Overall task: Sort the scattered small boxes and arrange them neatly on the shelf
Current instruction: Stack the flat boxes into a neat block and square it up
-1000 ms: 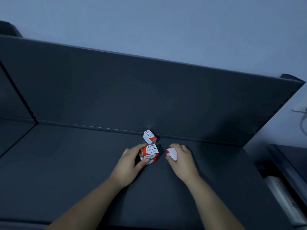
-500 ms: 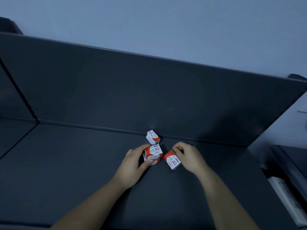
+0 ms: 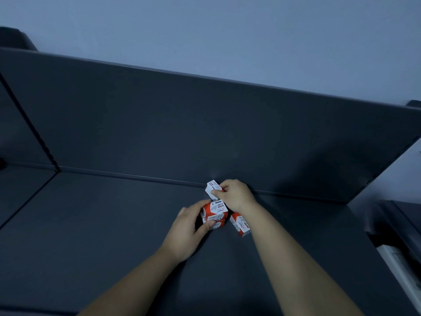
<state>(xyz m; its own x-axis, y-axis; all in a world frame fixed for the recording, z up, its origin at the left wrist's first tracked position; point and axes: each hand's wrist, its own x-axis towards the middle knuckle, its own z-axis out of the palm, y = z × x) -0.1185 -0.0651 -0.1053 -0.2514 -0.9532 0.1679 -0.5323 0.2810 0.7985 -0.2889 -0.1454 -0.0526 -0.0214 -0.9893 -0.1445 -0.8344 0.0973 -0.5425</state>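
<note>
Four small orange-and-white paper clip packs in view, all bunched mid-shelf near the rear. The stack of two boxes [image 3: 215, 213] sits on the shelf [image 3: 102, 236]. The left hand [image 3: 188, 232] grips it, thumb on the front face, fingers [image 3: 197, 205] wrapped round the left side. The back box [image 3: 211, 189] is just behind the stack and close to the back panel [image 3: 205, 133]. It is tilted, and I cannot tell if it rests on the shelf or is lifted off it. The right hand [image 3: 238, 195] pinches it, fingers curled over its right end. The loose box [image 3: 240, 223] lies skewed just right of the stack, partly hidden under the right forearm, with nothing holding it.

Progress, as a judgement: partway. Two are stacked and squared up. The back box is in hand but not placed. The loose box is not aligned with anything. What is left is likely to set the back box on or beside the stack, then straighten the loose one. No neat row or finished pile yet.

Beyond the shelf there is a plain pale wall [image 3: 205, 30]. At lower right is a white object [image 3: 401, 267], too dim to identify.
</note>
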